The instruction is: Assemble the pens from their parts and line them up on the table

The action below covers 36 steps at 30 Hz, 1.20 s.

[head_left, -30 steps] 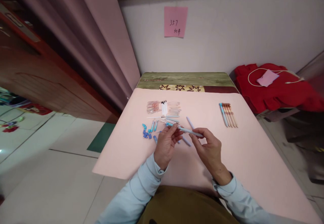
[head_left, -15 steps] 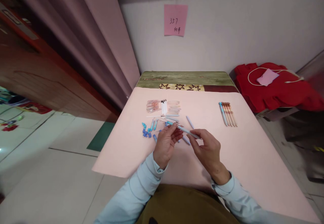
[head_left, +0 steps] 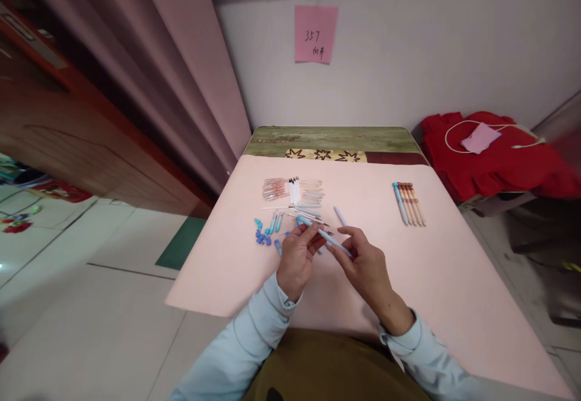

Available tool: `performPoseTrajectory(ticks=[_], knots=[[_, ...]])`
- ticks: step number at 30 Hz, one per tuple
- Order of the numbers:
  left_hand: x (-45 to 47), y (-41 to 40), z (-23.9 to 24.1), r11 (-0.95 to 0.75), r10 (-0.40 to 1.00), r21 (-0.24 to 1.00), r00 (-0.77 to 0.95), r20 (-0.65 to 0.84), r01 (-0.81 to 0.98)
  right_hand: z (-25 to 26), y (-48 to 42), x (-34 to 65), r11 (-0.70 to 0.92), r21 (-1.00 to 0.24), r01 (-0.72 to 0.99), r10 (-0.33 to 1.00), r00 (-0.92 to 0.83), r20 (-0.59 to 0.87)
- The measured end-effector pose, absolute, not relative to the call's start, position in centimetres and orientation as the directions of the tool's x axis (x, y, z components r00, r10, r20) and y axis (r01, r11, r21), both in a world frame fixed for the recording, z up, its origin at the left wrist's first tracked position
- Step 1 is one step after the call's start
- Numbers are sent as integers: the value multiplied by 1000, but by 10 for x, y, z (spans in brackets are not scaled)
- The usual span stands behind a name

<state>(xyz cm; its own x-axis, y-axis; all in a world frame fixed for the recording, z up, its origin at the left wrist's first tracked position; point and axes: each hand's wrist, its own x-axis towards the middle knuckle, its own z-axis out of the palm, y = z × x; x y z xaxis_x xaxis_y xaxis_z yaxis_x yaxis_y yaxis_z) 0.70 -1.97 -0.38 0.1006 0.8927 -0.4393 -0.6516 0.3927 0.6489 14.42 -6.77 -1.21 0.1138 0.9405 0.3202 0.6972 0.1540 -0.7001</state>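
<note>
Both hands hold one light blue pen (head_left: pixel 323 235) above the pink table cover (head_left: pixel 454 268). My left hand (head_left: pixel 297 259) pinches its front part near the tip, fingers closed. My right hand (head_left: pixel 365 265) grips the rear part of the barrel. Beneath and beyond the hands lie loose blue pen parts: small blue caps (head_left: pixel 262 236), short blue tubes (head_left: pixel 275 223) and a pale barrel piece (head_left: pixel 339 215). Farther back sits a bundle of clear barrels and refills (head_left: pixel 294 190).
A row of finished pens (head_left: pixel 409 204), mostly tan with one blue, lies at the right of the cover. A red cloth (head_left: pixel 494 153) with a white cable rests on a stand to the right. A pink curtain (head_left: pixel 181 74) hangs left; a pink note (head_left: pixel 315 34) is on the wall.
My right hand has slid left along the pen toward my left hand, so the two hands are closer together. The pen has tilted slightly; everything on the table is unmoved.
</note>
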Motion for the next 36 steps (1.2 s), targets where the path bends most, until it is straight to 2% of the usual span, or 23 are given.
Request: performPoseTrajectory(ticks=[2, 5, 11, 15, 17, 23, 25, 29, 31, 33, 36], knots=[[7, -18, -4, 394, 892, 640, 108, -438, -659, -13, -68, 142, 149, -750, 645, 940, 143, 310], [6, -18, -4, 418, 879, 622, 121, -462, -662, -14, -67, 141, 171, -730, 661, 907, 185, 379], [6, -22, -5, 496, 830, 564, 168, -532, -660, -14, -67, 145, 312, -550, 774, 799, 99, 593], [9, -25, -2, 529, 807, 516, 211, -551, -674, -14, -69, 146, 365, -418, 832, 737, 16, 676], [10, -25, 0, 529, 809, 505, 225, -543, -683, -15, -70, 147, 347, -372, 861, 734, -2, 680], [12, -27, -3, 495, 851, 549, 248, -463, -673, -19, -70, 148, 156, -272, 950, 788, 47, 615], [13, -27, -7, 466, 866, 572, 215, -452, -675, -19, -70, 148, 140, -302, 943, 815, 64, 577], [10, -22, -13, 421, 868, 581, 124, -480, -696, -17, -72, 148, 166, -540, 825, 898, 100, 429], [8, -19, -13, 426, 858, 576, 108, -502, -698, -15, -74, 148, 182, -613, 769, 909, 106, 403], [6, -19, -12, 434, 854, 578, 112, -508, -691, -15, -74, 149, 196, -607, 770, 897, 110, 429], [6, -22, -11, 456, 856, 588, 148, -495, -668, -16, -74, 151, 178, -519, 836, 886, 94, 454]])
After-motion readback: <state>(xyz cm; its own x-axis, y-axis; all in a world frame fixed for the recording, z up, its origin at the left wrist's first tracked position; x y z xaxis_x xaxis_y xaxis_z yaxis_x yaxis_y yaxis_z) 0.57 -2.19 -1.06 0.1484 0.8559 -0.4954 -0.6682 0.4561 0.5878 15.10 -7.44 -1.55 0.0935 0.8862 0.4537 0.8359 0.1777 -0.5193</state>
